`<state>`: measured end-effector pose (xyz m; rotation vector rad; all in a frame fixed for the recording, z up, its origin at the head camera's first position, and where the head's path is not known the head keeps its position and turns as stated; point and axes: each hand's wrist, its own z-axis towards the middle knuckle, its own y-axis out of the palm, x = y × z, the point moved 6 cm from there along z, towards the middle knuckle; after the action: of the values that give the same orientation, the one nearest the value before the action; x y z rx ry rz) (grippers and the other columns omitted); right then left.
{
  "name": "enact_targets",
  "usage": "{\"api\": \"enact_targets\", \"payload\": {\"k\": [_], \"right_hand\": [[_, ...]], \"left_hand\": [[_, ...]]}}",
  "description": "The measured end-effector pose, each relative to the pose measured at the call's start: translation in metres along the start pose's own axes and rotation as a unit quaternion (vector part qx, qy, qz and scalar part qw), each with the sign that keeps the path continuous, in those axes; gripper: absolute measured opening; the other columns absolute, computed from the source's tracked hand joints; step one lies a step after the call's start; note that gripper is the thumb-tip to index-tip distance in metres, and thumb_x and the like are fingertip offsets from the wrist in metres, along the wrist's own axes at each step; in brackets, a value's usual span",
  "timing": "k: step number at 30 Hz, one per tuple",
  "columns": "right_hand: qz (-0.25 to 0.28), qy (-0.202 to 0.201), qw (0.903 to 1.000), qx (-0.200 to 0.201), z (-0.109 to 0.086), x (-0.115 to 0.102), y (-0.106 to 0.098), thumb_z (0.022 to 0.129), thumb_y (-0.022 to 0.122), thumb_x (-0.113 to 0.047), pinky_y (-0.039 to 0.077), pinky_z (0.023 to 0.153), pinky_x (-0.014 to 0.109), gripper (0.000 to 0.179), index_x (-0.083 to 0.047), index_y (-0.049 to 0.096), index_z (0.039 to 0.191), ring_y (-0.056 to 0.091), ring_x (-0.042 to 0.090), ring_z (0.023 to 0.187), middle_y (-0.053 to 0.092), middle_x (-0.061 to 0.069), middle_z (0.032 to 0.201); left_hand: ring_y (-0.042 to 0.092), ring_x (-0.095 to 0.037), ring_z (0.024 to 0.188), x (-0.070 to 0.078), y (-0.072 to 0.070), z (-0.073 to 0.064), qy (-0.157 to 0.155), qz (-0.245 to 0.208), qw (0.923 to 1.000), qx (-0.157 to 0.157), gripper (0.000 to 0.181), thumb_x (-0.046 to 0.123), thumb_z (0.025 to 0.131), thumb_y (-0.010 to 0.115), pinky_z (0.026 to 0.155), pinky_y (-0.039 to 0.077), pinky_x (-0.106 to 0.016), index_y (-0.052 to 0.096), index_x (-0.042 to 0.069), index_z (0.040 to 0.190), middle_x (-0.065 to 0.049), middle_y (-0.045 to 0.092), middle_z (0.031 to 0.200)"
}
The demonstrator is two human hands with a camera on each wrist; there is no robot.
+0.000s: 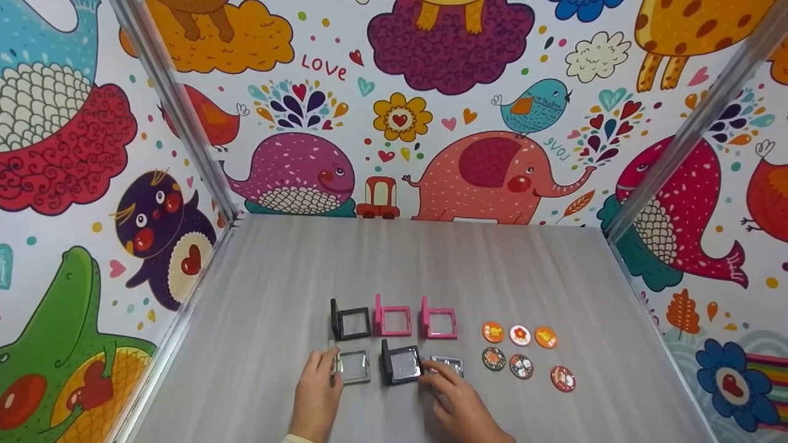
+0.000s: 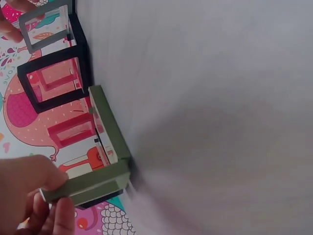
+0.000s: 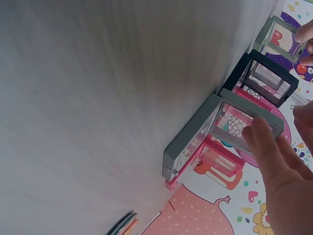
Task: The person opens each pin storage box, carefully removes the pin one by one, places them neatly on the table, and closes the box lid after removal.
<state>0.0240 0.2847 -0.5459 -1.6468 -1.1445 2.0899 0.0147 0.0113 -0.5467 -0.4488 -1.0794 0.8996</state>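
My left hand [image 1: 317,389] pinches the upright side of a grey-green hinged display frame [image 2: 113,128] between thumb and fingers, while its other side lies on the table. Both sides of that frame hold a clear window. My right hand [image 1: 462,400] has its fingers extended, with fingertips [image 3: 260,127] against the raised lid of a grey display frame [image 3: 193,134]. Between the hands stands a black display frame [image 1: 403,363], opened at its hinge. In the head view the right hand partly hides the grey frame.
Behind stand another black frame [image 1: 355,324] and two pink frames [image 1: 396,321], [image 1: 441,323], all opened. Several round picture badges [image 1: 520,335] lie in two rows on the right of the grey table [image 1: 295,271]. Cartoon-printed walls [image 1: 381,61] enclose the back and sides.
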Motion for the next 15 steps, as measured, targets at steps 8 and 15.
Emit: {"api": "enact_targets", "payload": {"k": [8, 15], "right_hand": [[0.059, -0.013, 0.9978, 0.027, 0.001, 0.018, 0.005, 0.093, 0.071, 0.01, 0.059, 0.1, 0.032, 0.042, -0.013, 0.073, 0.128, 0.063, 0.027, 0.128, 0.056, 0.008, 0.151], [0.085, -0.011, 0.9956, 0.038, -0.002, 0.007, -0.004, 0.092, 0.072, 0.013, 0.06, 0.098, 0.034, 0.037, -0.008, 0.074, 0.122, 0.063, 0.028, 0.127, 0.057, 0.015, 0.147]], "left_hand": [[0.069, -0.02, 0.088, 0.021, 0.017, 0.002, 0.079, 0.001, 0.9968, -0.009, 0.049, -0.022, 0.071, 0.089, 0.075, 0.063, -0.034, 0.076, 0.001, 0.112, -0.004, 0.064, 0.1], [0.07, -0.027, 0.105, 0.025, 0.04, -0.01, 0.116, -0.038, 0.9857, -0.116, 0.04, -0.005, 0.08, 0.092, 0.092, 0.059, -0.053, 0.077, 0.006, 0.116, -0.004, 0.072, 0.115]]}}
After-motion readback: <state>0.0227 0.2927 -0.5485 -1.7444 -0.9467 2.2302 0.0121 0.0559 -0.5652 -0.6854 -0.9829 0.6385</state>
